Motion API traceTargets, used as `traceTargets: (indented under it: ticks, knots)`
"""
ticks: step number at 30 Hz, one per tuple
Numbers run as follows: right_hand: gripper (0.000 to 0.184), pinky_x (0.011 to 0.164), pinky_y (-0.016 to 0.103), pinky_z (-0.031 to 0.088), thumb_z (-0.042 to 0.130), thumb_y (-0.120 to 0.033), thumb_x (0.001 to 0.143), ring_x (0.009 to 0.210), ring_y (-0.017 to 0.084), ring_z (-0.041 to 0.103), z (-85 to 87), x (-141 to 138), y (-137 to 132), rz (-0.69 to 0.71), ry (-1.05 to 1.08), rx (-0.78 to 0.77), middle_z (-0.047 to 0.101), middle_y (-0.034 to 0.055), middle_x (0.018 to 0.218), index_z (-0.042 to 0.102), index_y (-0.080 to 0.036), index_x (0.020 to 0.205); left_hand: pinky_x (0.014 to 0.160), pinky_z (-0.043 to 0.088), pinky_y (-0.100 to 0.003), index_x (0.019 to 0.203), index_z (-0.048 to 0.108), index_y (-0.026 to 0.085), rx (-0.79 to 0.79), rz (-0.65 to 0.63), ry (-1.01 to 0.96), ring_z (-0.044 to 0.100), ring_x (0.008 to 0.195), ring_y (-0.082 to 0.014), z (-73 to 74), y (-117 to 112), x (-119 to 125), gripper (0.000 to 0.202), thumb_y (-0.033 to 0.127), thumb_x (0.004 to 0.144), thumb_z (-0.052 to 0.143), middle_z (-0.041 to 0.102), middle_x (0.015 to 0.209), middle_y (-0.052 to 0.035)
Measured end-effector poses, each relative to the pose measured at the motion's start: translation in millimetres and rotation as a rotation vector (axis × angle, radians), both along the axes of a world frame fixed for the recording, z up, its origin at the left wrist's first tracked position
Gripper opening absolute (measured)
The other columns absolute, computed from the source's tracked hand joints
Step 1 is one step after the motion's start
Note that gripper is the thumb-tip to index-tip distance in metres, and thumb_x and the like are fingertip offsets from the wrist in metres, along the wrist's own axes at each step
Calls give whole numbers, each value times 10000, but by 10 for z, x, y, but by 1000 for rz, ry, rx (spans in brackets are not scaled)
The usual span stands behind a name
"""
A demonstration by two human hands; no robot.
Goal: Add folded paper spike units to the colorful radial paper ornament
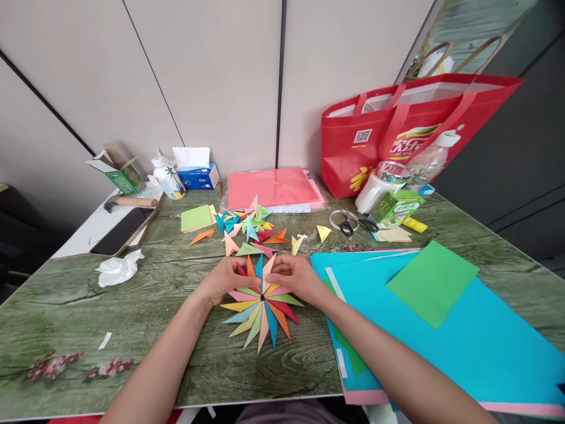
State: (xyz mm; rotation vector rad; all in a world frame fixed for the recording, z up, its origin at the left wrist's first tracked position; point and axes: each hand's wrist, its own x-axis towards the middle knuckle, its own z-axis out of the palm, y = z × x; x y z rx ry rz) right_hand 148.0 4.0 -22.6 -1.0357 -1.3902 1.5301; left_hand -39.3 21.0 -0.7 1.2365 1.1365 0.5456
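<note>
A round paper star (274, 321), made of many folded pointed pieces in several colours, lies on the table in front of me. My left hand (230, 278) pinches its upper left part, near the red and orange points. On the upper right, my right hand (296, 278) grips it by a pale peach point, thumb on the paper. Both thumbs nearly meet above the star's small dark centre hole. Just beyond my hands lies a loose pile of folded paper pieces (249, 227). Some of my fingers are hidden behind the points.
Blue paper sheets (424, 353) with a green square (435, 284) lie at right. Scissors (346, 227), a green box (397, 207) and a red bag (353, 147) stand behind. At left are a phone (121, 231), a hammer (132, 202) and crumpled tissue (119, 268).
</note>
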Motion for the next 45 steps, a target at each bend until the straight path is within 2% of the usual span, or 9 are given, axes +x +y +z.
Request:
traceTargets:
  ticks: [8,15,20,24,33,38,41,45]
  knots:
    - [217,580,254,466,723,-295,595,621,154,612,8,1,21,-3,-23,-3,643,21,672,640,-139,721,444,307,-187,659,614,118,8,5,22,435,451,-67,-17,-3,0,265,249,487,767,552,528,33]
    - [198,569,249,462,693,-312,628,638,164,621,37,-19,8,-11,-90,3,648,28,672,633,-142,710,435,283,-170,613,593,114,1,27,-11,413,439,-47,-12,-4,2,224,201,494,762,530,495,48]
    - [221,603,251,470,728,-292,577,656,157,607,75,10,13,51,-124,44,631,20,667,630,-134,696,448,348,-198,658,628,111,-17,38,-8,502,465,-91,-3,-2,10,274,246,469,774,606,550,5]
    - [245,591,253,475,746,-287,541,648,158,602,55,11,25,14,-153,37,628,23,661,626,-131,687,458,375,-209,677,645,109,-16,49,-15,527,474,-106,9,-3,15,309,270,451,782,628,566,-11]
    - [159,561,234,452,705,-235,572,633,153,591,74,-26,-12,19,-190,40,609,22,637,604,-132,640,421,307,-173,577,581,115,-7,68,-16,442,427,-58,0,-16,30,248,193,446,776,542,481,42]
    - [122,598,232,449,687,-212,593,647,142,584,137,-3,-4,79,-199,96,613,16,652,607,-134,642,454,327,-171,583,576,117,-43,83,-37,448,448,-54,-3,-22,52,246,168,448,775,554,493,46]
    - [183,585,233,439,708,-277,594,635,141,580,142,15,12,104,-185,88,622,21,661,612,-133,651,446,307,-167,568,569,118,-38,77,-37,439,442,-49,-8,-26,55,243,189,461,775,550,488,49]
    - [289,518,227,408,725,-381,574,574,132,558,115,21,24,66,-165,32,609,21,618,579,-133,595,433,280,-169,581,581,121,-33,70,-53,429,434,-50,-19,-34,58,236,182,459,774,539,481,52]
